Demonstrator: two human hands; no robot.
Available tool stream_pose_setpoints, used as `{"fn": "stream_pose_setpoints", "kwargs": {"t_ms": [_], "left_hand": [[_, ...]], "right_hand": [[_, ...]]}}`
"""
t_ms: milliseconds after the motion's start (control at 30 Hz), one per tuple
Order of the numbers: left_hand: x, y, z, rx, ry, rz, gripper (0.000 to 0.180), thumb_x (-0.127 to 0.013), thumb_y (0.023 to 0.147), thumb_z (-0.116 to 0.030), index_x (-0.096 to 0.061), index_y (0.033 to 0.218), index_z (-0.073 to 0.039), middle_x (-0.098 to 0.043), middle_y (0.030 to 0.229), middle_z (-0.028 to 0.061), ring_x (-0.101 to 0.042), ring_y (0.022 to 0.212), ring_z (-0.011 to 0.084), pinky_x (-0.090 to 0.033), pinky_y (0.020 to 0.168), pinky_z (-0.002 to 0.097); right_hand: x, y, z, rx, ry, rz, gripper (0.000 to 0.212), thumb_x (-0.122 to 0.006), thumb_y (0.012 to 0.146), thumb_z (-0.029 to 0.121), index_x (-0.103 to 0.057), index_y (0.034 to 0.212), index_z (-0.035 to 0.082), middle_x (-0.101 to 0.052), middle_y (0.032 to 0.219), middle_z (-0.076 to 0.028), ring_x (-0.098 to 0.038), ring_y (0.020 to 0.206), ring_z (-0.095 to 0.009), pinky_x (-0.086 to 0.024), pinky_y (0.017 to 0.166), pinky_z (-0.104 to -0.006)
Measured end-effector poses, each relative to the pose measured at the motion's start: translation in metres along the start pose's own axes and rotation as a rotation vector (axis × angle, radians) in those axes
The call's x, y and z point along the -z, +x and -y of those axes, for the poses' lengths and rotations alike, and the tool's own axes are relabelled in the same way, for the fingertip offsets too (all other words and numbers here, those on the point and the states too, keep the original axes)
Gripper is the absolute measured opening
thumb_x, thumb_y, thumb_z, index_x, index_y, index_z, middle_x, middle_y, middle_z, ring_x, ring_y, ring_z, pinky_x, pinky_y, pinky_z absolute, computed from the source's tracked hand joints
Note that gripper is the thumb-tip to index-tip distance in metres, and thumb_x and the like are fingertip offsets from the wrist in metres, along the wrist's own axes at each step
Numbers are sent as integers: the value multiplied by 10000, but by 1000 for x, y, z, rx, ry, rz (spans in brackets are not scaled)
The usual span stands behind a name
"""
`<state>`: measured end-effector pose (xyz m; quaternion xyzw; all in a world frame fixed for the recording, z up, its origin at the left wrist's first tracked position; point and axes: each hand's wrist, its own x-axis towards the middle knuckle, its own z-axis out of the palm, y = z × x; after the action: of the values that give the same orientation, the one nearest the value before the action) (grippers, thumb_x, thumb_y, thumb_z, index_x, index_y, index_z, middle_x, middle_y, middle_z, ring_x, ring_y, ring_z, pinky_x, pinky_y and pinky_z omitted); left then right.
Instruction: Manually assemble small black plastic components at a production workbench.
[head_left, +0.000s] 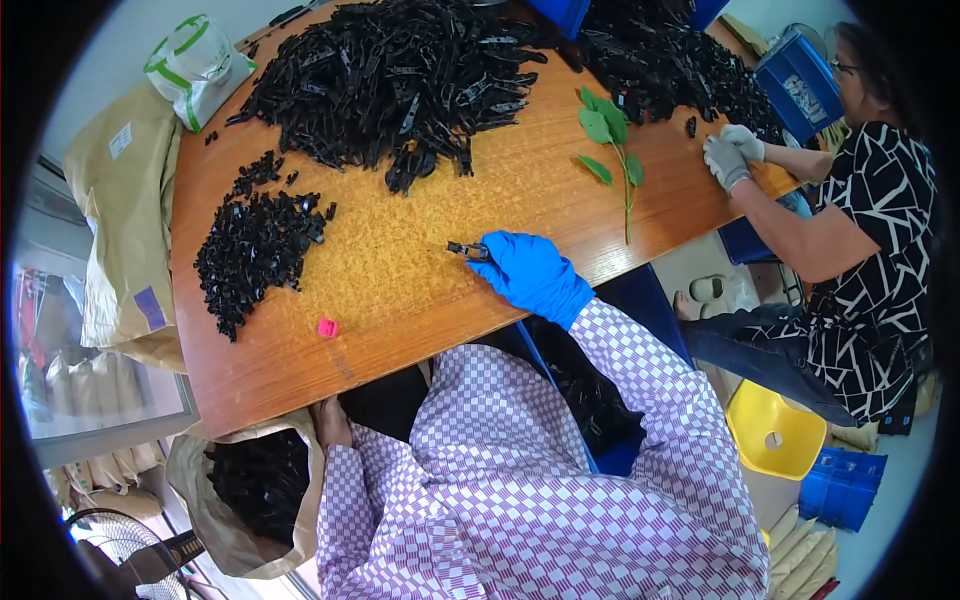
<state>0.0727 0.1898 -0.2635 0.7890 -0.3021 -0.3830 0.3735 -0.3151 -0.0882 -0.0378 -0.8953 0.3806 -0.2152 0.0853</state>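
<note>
My right hand [530, 272], in a blue glove, is above the wooden table [420, 240] near its front edge. Its fingers are closed on a small black plastic part [466, 250], whose end sticks out to the left. Only the bare wrist area of my left hand [332, 424] shows, below the table's front edge beside a sack; its fingers are hidden. A big heap of long black plastic parts [390, 85] covers the table's far middle. To the left lies a lower pile of small black pieces [255, 250]. A pink piece [328, 328] rests near the front edge.
A leafy green sprig [620, 150] lies right of the big heap. Across the right side, a co-worker's gloved hands [735, 155] rest at the table by another black heap [670, 70]. An open sack [190, 480] of black parts stands at lower left; a yellow stool [770, 430] stands right.
</note>
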Motion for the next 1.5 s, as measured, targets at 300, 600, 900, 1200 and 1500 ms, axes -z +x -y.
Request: {"fn": "stream_pose_setpoints", "kwargs": {"t_ms": [300, 600, 900, 1200, 1500], "left_hand": [[-39, 13, -53, 68, -399, -140, 574, -519, 1007, -331, -368, 1457, -9, -415, 1481, 118, -450, 1291, 249, -372, 1068, 335], [-30, -5, -68, 221, -564, -299, 612, -515, 1007, -364, -341, 1468, -1, -413, 1475, 121, -432, 1298, 234, -352, 1078, 328], [-31, -5, -47, -42, -444, -320, 564, -522, 1007, -352, -409, 1419, 17, -412, 1475, 134, -414, 1305, 234, -307, 1104, 333], [-40, -104, -144, -397, 277, -228, 260, -618, 937, -102, -610, 1179, -5, -652, 1156, 125, -584, 1107, 206, -444, 964, 344], [-48, -164, -237, -602, -166, -80, 300, -589, 893, 20, -587, 1193, 21, -681, 1033, 169, -687, 846, 273, -540, 721, 310]], "right_hand": [[0, -2, -5, 6, 13, -32, 311, -635, 914, 363, -518, 909, 75, -604, 752, -142, -598, 611, -328, -460, 531, -443], [6, -2, 0, -13, 2, 13, 308, -628, 919, 358, -523, 932, 69, -620, 790, -152, -619, 653, -337, -482, 556, -447], [2, -1, 3, -34, 21, 8, 278, -667, 901, 313, -572, 975, 62, -657, 849, -144, -646, 734, -352, -504, 607, -442], [12, -14, 58, -73, 281, 20, 228, -680, 892, 224, -591, 1015, 55, -676, 865, -157, -659, 769, -354, -509, 642, -436], [-35, -77, 160, 140, 352, 196, 254, -640, 906, 210, -584, 1097, 53, -644, 799, -180, -637, 698, -374, -492, 602, -436]]}}
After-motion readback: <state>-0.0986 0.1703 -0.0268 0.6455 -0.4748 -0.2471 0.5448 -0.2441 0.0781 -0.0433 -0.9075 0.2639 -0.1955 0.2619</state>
